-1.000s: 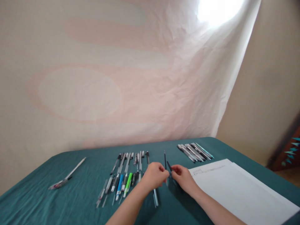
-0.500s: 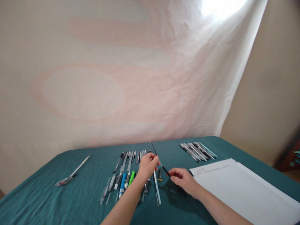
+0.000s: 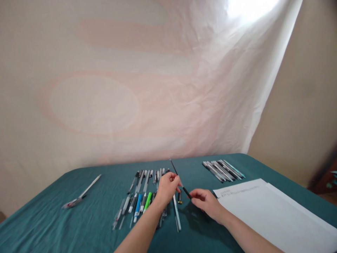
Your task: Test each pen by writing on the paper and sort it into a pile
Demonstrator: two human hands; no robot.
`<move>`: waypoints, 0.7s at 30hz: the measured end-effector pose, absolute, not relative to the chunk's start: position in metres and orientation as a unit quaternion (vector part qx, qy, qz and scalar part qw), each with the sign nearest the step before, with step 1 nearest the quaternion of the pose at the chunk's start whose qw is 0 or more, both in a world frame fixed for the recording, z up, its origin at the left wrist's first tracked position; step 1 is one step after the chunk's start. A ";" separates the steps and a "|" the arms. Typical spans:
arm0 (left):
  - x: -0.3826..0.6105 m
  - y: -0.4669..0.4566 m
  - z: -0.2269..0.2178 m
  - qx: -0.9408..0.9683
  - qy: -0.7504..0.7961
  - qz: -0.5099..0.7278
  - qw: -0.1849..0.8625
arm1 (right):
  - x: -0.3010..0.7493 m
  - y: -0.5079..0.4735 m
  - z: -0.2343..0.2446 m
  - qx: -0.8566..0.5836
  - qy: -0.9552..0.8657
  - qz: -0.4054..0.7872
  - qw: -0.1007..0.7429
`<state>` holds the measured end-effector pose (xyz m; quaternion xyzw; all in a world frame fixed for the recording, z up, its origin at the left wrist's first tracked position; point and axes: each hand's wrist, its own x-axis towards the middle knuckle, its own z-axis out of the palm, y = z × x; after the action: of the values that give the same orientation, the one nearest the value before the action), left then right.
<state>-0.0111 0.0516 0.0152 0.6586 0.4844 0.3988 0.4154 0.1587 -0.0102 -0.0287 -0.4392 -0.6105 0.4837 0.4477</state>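
Observation:
Both of my hands are on one slim pen [image 3: 186,192], tilted with its thin dark end pointing up and away. My left hand [image 3: 168,187] pinches the middle, where a paler stretch shows beside the fingertips. My right hand [image 3: 206,203] grips the thicker black lower end between thumb and fingers. Whether the thin dark rod is a separate refill, I cannot tell. Below the pen lie a small black cap-like piece with a gold end [image 3: 179,197] and a pale blue pen [image 3: 176,214]. My left forearm hides part of the pens beneath it.
Several pens and markers, among them a blue marker [image 3: 137,208] and a green one [image 3: 147,201], lie in rows. A row of pens [image 3: 223,170] lies at back right, white paper [image 3: 273,214] at right, and a clear pen [image 3: 89,187] at far left on the green cloth [image 3: 100,225].
My left hand has shifted very slightly to the right along with the pen's upper end. My right hand stays in nearly the same place, still gripping the black end.

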 end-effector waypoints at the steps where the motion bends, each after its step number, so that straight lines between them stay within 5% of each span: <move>1: -0.011 0.052 0.015 0.659 0.483 0.399 0.416 | 0.159 -0.010 -0.029 -0.442 -0.609 0.484 0.447; 21: -0.007 0.036 0.022 0.802 0.402 0.269 0.350 | 0.162 -0.003 -0.034 -0.468 -0.551 0.494 0.483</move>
<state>-0.0075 0.0357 0.0219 0.8023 0.4023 0.2686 0.3498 0.1618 -0.0035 -0.0338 -0.4685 -0.5512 0.4936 0.4829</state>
